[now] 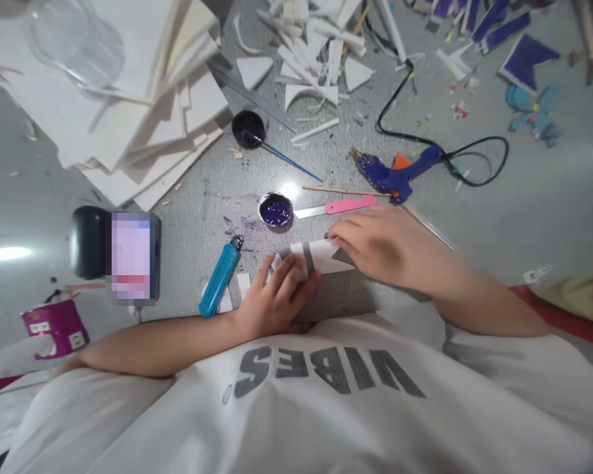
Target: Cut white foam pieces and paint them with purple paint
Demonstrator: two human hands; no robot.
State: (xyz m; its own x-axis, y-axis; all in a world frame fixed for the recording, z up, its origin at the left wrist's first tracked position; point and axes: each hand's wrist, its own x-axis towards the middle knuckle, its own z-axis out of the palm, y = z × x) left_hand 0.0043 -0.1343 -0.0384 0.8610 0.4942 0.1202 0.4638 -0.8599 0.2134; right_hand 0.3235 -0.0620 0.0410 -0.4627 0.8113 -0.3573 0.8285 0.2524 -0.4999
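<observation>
A small white foam-board piece (321, 258) with grey stripes lies on the grey floor just in front of my shirt. My left hand (277, 293) rests on its left end, fingers bent and pressing down on it. My right hand (385, 245) lies palm-down over its right end, fingers together and pressing it. A blue utility knife (220, 280) lies just left of my left hand. A cap of purple paint (275, 210) sits just beyond the piece, next to a pink-handled cutter (348, 205).
A blue glue gun (400, 172) with a black cord lies beyond my right hand. A stack of white foam boards (143, 112) fills the upper left, with scraps (316, 52) further right. A black dish with a brush (248, 128), a phone (131, 258) and a magenta box (56, 326) are at the left.
</observation>
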